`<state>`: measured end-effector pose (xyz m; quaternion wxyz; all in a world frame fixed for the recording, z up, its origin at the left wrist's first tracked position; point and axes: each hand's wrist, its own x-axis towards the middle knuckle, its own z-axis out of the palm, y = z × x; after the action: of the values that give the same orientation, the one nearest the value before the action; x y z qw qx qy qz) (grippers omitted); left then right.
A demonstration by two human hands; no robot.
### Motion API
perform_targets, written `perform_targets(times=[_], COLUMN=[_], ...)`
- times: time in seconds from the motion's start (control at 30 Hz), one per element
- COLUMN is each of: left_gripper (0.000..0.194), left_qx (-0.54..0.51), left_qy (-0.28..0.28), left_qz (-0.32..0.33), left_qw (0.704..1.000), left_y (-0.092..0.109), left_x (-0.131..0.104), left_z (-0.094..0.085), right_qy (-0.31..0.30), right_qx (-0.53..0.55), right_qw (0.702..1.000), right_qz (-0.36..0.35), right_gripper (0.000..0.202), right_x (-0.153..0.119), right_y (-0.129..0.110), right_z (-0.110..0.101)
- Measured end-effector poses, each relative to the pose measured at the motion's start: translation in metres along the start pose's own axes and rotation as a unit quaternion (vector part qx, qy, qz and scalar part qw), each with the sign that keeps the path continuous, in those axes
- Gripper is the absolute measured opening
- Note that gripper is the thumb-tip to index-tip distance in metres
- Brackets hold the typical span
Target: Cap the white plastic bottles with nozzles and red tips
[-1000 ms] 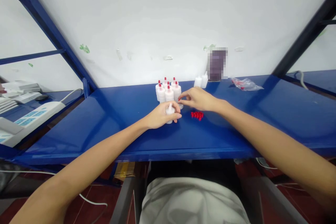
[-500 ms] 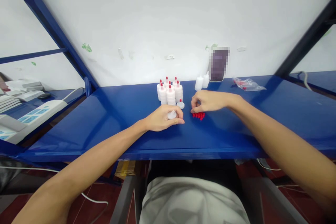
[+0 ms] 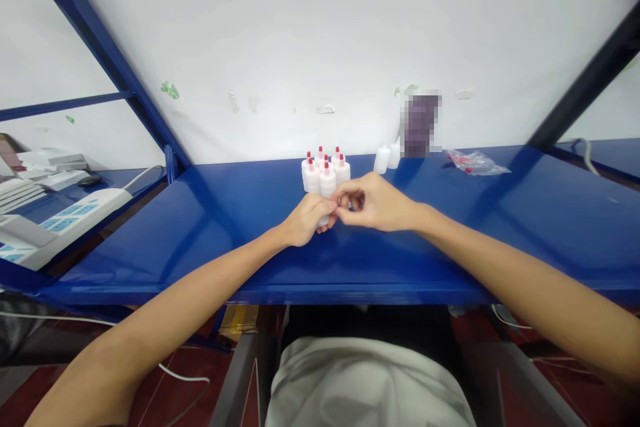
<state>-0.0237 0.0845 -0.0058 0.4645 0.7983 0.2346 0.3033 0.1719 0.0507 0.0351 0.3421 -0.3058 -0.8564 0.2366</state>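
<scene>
My left hand (image 3: pixel 303 219) is wrapped round a translucent white bottle (image 3: pixel 323 221), mostly hidden by the fingers. Against its fingertips, my right hand (image 3: pixel 375 203) pinches at the bottle's end; what it holds, if anything, is too small and covered to make out. Just behind the hands stands a tight group of white bottles with red tips (image 3: pixel 327 180). Two white bottles without red tips (image 3: pixel 382 159) stand farther back to the right. The small red caps seen earlier on the table are hidden behind my right hand and wrist.
The blue table (image 3: pixel 250 273) meets a white wall. At the back right lie a clear plastic bag (image 3: pixel 477 163) with red pieces and a blurred-out dark upright object (image 3: pixel 421 125). A power strip (image 3: pixel 65 220) and white boxes are at the left.
My right hand has left the red caps and moved left to meet my left hand. My left hand has turned and closed further round its bottle. The view has shifted slightly.
</scene>
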Motion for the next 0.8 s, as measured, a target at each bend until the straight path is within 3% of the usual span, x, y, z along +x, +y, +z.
perform_targets(times=[0.2, 0.43, 0.63, 0.8], left_gripper=[0.036, 0.055, 0.044, 0.032], left_qx=[-0.035, 0.022, 0.028, 0.022], left_qy=[-0.006, 0.011, 0.008, 0.003], left_qz=[-0.001, 0.042, 0.041, 0.024], left_qw=[0.999, 0.999, 0.999, 0.999], left_y=[0.001, -0.001, 0.000, 0.003], left_x=[-0.001, 0.000, 0.000, 0.000], left_z=[-0.003, 0.000, 0.001, 0.000], right_qy=[0.011, 0.055, 0.056, 0.033], right_qx=[0.016, -0.072, -0.154, -0.151], right_qw=[1.000, 0.995, 0.985, 0.986], right_qz=[0.006, -0.039, -0.062, -0.062], right_gripper=[0.010, 0.010, 0.009, 0.009], right_x=[-0.002, 0.001, -0.001, -0.002], right_y=[0.002, -0.004, -0.006, -0.003], right_z=[0.015, 0.013, 0.011, 0.014])
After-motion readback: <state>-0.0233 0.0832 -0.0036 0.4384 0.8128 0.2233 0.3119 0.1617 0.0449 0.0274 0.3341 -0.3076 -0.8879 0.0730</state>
